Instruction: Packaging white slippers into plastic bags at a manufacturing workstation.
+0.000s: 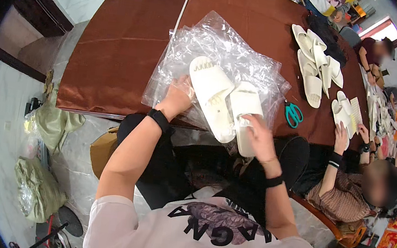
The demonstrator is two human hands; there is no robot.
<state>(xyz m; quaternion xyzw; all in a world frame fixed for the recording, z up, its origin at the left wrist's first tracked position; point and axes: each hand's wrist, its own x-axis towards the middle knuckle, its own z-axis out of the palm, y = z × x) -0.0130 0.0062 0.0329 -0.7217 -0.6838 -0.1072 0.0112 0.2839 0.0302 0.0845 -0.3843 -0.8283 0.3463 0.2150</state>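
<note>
Two white slippers lie side by side over a heap of clear plastic bags point(167, 56), their heels reaching past the table's near edge. My left hand point(178, 96) is beside the left slipper point(210, 96), fingers curled in the clear plastic; some fingertips are hidden. On the right slipper point(246, 100), my right hand point(259, 140) grips the heel half, its fingers bent over the footbed. Teal-handled scissors point(293, 115) lie on the table to the right of the bags.
A brown cloth covers the table point(119, 41). More white slippers point(315, 64) are piled at right. A co-worker point(347, 190) sits close on my right, hands on another white slipper point(341, 111). A white cord point(185, 5) crosses the table. Sacks point(39, 189) stand on the floor at left.
</note>
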